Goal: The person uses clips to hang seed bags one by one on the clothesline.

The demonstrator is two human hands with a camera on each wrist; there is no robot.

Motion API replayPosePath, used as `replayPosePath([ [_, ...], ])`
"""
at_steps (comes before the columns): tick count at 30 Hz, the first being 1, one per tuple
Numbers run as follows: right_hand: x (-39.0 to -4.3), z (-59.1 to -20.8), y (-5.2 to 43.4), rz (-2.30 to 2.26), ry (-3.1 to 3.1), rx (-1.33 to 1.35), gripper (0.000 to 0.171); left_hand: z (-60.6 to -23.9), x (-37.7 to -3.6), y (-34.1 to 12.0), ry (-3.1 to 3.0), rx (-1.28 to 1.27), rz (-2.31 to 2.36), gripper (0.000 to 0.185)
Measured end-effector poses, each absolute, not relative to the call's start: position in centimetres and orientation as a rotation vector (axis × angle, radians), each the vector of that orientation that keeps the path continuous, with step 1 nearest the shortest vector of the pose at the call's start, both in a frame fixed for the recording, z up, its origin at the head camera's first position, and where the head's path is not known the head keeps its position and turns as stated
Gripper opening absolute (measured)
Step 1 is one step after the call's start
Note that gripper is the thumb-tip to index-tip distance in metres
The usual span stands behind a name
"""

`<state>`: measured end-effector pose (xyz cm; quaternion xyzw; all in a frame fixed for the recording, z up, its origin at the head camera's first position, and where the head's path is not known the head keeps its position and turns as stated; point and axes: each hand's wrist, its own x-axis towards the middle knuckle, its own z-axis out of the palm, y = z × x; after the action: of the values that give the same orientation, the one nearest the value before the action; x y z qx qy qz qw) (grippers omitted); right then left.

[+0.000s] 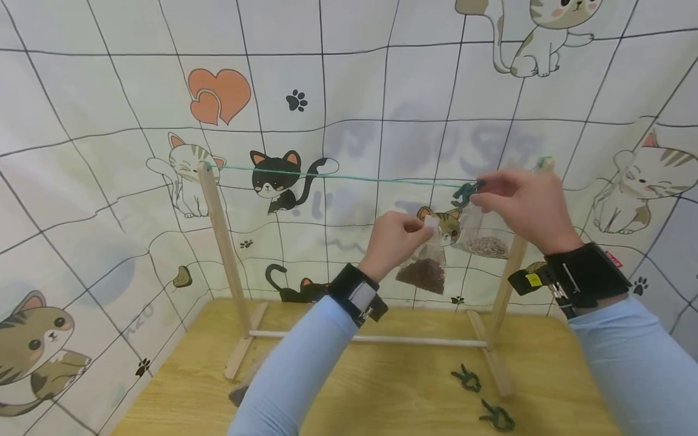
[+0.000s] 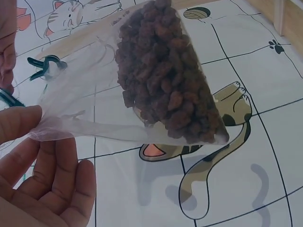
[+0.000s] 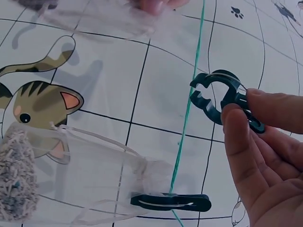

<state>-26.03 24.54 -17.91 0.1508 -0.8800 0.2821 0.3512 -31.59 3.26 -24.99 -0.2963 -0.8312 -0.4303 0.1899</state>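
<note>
At green line (image 1: 349, 177): right hand (image 1: 526, 206) pinches clip (image 3: 222, 97) open; left hand (image 1: 394, 239) pinches brown-pellet bag (image 1: 424, 266).

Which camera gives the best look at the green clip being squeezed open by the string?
The right wrist view: the green clip fills the frame, jaws spread beside the string, pinched by the right hand. The head view shows it small; in the left wrist view, I can't tell it apart.

Clip (image 3: 222, 97): dark green. String (image 1: 338, 176): green. Bag (image 2: 156, 75): clear, held dark brown pellets. Second bag (image 3: 57, 179): clear, held grey grains. Rack (image 1: 223, 242): pale wood. Backdrop (image 1: 109, 91): white, black grid, cartoon cats, orange hearts. Tabletop (image 1: 382, 393): light wood grain. Sleeves (image 1: 294, 375): light blue.
</note>
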Motion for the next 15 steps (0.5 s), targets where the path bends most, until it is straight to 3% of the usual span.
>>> replayPosePath([
  [6,-27.3,-16.6,24.9,0.822,-2.327,0.304,0.029,-24.0,-33.4,5.2,-2.36,-0.77,-1.306,0.049],
  [15,-28.6,-15.6,24.8,0.863,-2.464,0.297,0.028,-22.4,-35.5,6.3,-2.438,-0.652,-1.374,0.025],
])
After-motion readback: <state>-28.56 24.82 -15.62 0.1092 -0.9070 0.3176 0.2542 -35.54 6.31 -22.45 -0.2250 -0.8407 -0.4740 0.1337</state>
